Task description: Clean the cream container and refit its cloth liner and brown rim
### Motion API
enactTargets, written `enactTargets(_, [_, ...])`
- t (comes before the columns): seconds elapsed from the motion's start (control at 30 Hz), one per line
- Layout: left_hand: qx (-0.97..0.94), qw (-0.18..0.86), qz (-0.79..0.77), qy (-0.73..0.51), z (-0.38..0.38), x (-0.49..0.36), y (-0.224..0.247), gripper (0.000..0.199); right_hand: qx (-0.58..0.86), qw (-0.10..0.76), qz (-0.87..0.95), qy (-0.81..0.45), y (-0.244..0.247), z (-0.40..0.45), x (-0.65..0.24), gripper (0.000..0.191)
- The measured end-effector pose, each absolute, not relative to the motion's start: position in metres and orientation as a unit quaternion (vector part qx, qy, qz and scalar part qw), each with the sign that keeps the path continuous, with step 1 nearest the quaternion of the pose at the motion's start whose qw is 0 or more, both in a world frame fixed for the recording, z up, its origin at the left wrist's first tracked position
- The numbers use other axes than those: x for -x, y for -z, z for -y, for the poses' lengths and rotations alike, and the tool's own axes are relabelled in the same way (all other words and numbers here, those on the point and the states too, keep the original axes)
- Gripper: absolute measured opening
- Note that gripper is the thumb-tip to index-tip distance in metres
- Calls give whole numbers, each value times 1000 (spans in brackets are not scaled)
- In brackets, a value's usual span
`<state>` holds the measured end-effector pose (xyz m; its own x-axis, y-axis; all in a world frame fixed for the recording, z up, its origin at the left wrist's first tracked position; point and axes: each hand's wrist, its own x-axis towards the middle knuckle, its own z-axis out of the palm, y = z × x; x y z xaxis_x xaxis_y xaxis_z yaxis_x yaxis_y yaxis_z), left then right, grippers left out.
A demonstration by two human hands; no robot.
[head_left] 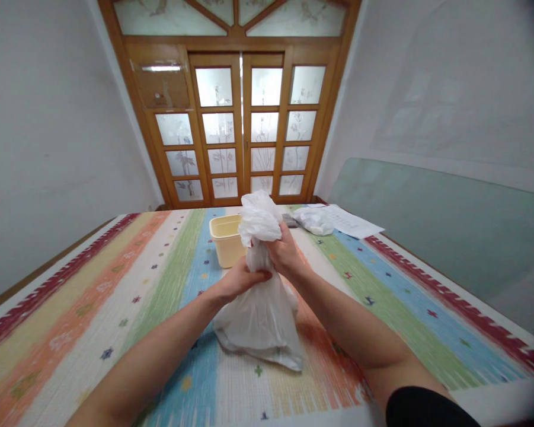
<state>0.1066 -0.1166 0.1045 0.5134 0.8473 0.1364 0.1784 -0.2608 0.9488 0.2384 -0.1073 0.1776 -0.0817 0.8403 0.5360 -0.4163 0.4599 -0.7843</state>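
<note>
A white plastic bag (pixel 262 323) stands on the striped tablecloth in front of me, its top gathered and bunched upward. My left hand (pixel 244 277) is closed around the narrowed neck of the bag, thumb lying across it. Higher up, my right hand (pixel 285 249) grips the same gathered neck from the right, just under the puffed top. What the bag contains is hidden. Just behind the bag and to its left is a pale yellow plastic tub (pixel 226 240), partly covered by the bag's top.
Farther back on the right lie another crumpled white plastic bag (pixel 315 220), a dark object (pixel 290 221) partly hidden, and white paper sheets (pixel 353 222). The striped tablecloth (pixel 160 284) covers the table. A pale green panel (pixel 435 219) borders the right side; wooden glazed doors (pixel 244 127) stand beyond.
</note>
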Motion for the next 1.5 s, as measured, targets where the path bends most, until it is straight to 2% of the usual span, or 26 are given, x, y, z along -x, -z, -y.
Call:
enactTargets(0.1, [-706,473,-390,-355,107,-105,-104,16,184,653,531,-507,-184,106,-240,57])
enactTargets(0.2, [-752,451,-348,-332,103,-98,-114,16,177,669,491,-529,-194,100,-247,56])
enactTargets(0.3, [-774,526,-265,-232,102,-84,-123,30,166,688,471,-526,-203,91,-260,57])
enactTargets(0.4, [-772,576,-247,-107,96,-68,-120,26,170,693,480,-511,-208,80,-275,59])
enactTargets(0.5, [-813,492,-299,-92,82,-58,-109,20,170,709,483,-486,-212,73,-287,58])
enactTargets(0.63, [-884,318,-341,-23,71,-54,-99,8,169,746,451,-461,-219,68,-301,52])
enactTargets(0.77, [-893,135,-424,66,80,-58,-104,22,184,779,392,-453,-224,59,-312,45])
enactTargets(0.9, [-872,55,-476,101,86,-59,-112,33,174,796,358,-456,-223,53,-316,46])
enactTargets(0.97, [-866,63,-487,93,80,-54,-111,31,165,798,360,-454,-224,53,-317,48])
enactTargets(1.13, [-872,173,-452,70,56,-33,-105,25,155,806,369,-437,-229,54,-324,55])
enactTargets(1.33, [-870,126,-475,24,52,-25,-105,26,149,810,374,-428,-234,55,-337,56])
enactTargets(1.5, [-867,147,-474,28,48,-26,-100,24,164,796,394,-429,-240,64,-337,54])
